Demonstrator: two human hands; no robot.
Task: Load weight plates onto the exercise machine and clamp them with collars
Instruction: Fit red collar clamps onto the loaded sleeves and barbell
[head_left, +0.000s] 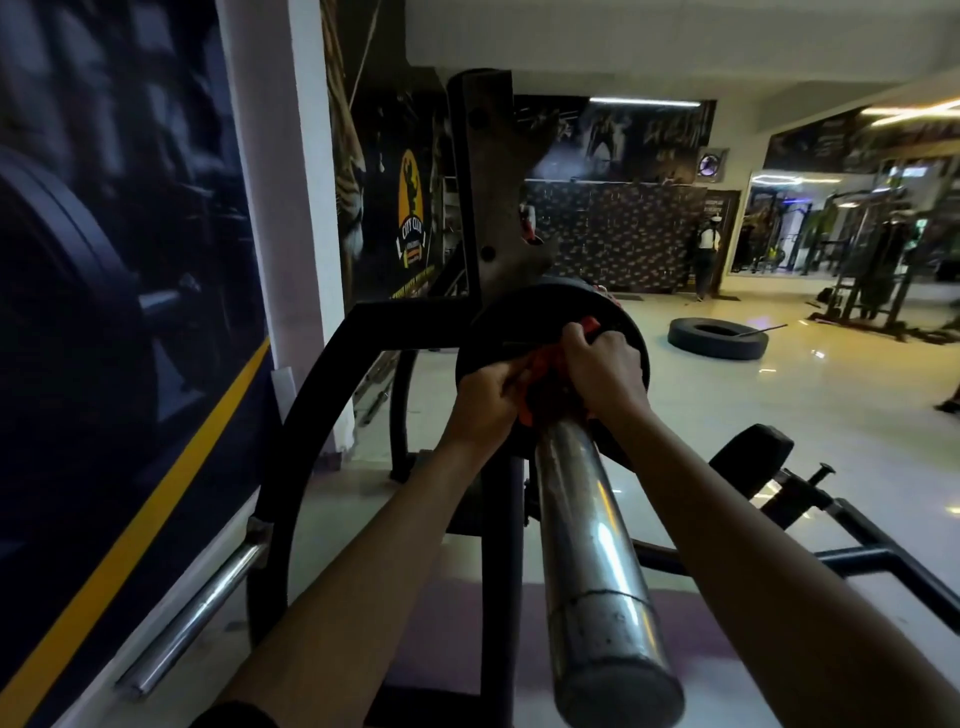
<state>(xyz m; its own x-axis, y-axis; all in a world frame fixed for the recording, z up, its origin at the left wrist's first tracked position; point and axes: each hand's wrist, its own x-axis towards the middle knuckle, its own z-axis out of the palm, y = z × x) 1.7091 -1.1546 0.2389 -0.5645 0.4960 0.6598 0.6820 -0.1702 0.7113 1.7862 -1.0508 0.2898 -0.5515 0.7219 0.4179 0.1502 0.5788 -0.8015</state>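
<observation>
Both hands closed on one red collar (545, 371) around the steel sleeve (587, 525), tight against one visible black weight plate (631, 345): left hand (491, 395) gripping its left side, right hand (602, 371) its top lever. Best pressed flush to the plate before snapping shut. One tyre (717, 338) on the floor beyond.
</observation>
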